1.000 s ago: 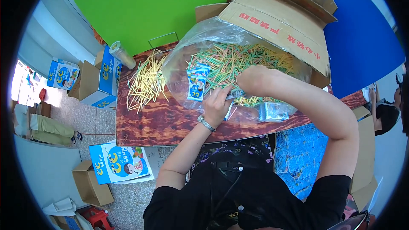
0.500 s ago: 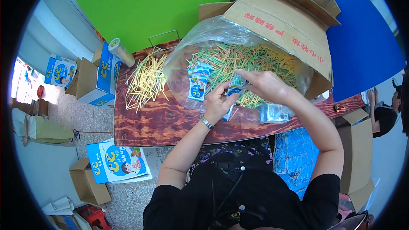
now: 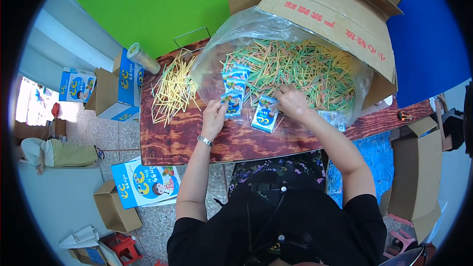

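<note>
The right hand [image 3: 292, 101] pinches the upper right edge of a blue-and-white packet [image 3: 265, 115], which is over the clear plastic bag [image 3: 205, 71] near the front of the tabletop [image 3: 197, 140]. The left hand [image 3: 213, 117] has its fingers curled at the left edge of an overlapping row of packets [image 3: 233, 102]; whether they grip it, I cannot tell. Colored sticks [image 3: 300, 69] fill the bag behind, and loose yellow sticks [image 3: 173, 86] lie left.
</note>
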`<state>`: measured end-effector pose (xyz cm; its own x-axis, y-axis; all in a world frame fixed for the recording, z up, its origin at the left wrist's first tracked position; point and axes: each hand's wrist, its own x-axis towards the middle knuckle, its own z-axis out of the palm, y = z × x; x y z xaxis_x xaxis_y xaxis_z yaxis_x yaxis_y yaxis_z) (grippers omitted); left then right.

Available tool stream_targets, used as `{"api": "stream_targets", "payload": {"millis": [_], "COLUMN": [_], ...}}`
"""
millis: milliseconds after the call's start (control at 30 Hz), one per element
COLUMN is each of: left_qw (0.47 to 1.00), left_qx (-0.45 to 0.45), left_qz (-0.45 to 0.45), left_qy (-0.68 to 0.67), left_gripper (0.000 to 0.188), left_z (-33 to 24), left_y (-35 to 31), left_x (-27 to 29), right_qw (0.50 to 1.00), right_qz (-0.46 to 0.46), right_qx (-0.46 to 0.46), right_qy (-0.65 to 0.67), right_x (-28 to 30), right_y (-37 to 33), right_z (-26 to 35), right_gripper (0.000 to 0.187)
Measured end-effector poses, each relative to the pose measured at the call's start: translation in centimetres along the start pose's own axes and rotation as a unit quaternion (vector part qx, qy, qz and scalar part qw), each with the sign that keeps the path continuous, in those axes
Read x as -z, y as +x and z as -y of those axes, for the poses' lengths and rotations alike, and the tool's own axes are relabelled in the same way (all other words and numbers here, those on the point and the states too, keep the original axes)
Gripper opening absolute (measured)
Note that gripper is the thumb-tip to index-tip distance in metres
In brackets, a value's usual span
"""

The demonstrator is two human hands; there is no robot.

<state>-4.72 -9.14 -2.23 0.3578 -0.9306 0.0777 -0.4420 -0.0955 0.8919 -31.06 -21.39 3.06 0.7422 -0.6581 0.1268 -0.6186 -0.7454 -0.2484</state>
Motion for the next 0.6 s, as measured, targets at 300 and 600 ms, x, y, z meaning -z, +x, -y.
{"api": "stream_targets", "payload": {"millis": [300,600], "left_qw": [0.973,0.917], "left_qx": [-0.081,-0.227], "left_qz": [-0.093,-0.188], "left_qy": [0.194,0.267], "left_gripper": [0.021,0.057], "left_z": [0.7,-5.0], "left_y": [2.7,0.8], "left_x": [-2.4,-3.6], "right_qw": [0.996,0.992], "right_qz": [-0.044,-0.107], "right_qx": [0.023,0.051], "right_qy": [-0.069,-0.047], "right_x": [-2.4,2.1], "right_y": [0.1,-1.8], "right_z": [-0.9,-0.7], "right_gripper": [0.016,0.021]}}
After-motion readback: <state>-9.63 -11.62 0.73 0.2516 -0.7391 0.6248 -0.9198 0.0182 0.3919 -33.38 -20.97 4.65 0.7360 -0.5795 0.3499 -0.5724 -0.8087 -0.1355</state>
